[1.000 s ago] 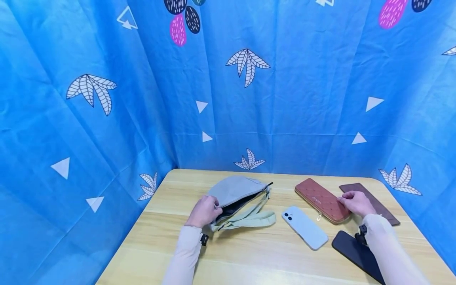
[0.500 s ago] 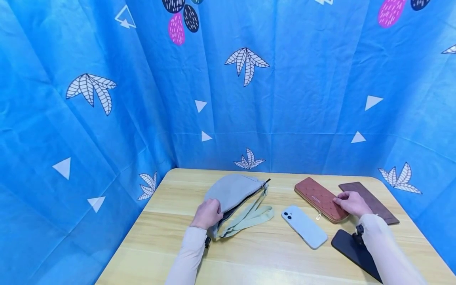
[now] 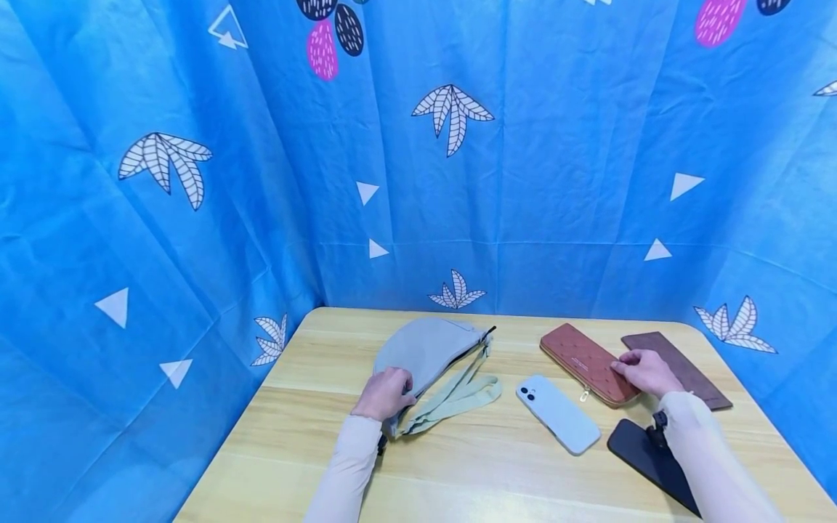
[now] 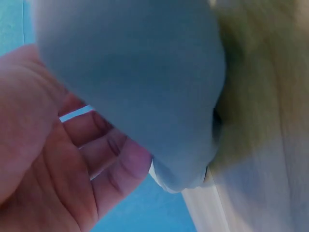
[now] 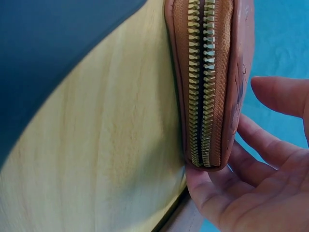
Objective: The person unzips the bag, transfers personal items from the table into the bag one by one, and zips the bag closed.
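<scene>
A pale grey belt bag (image 3: 421, 350) lies at the table's left, its light green strap (image 3: 461, 402) looped in front. My left hand (image 3: 384, 394) grips the bag's near-left end; the left wrist view has curled fingers (image 4: 133, 162) against the grey fabric (image 4: 140, 72), the thumb hidden. Over on the right, a reddish-brown quilted zip wallet (image 3: 584, 361) lies with its zip closed. My right hand (image 3: 649, 372) holds the wallet's right end: in the right wrist view the fingers (image 5: 210, 193) curl round that end and the thumb is at its upper face.
A light-blue phone (image 3: 559, 415) lies face down between the bag and the wallet. A dark phone (image 3: 644, 450) is partly under the right forearm. Behind the right hand lies a flat brown wallet (image 3: 683, 370). Blue printed curtain (image 3: 562, 181) surrounds the wooden table (image 3: 471, 479).
The bag's opening, which gaped a second ago, has narrowed, and its near end has swung slightly with my left hand. My right hand stays at the wallet, almost still.
</scene>
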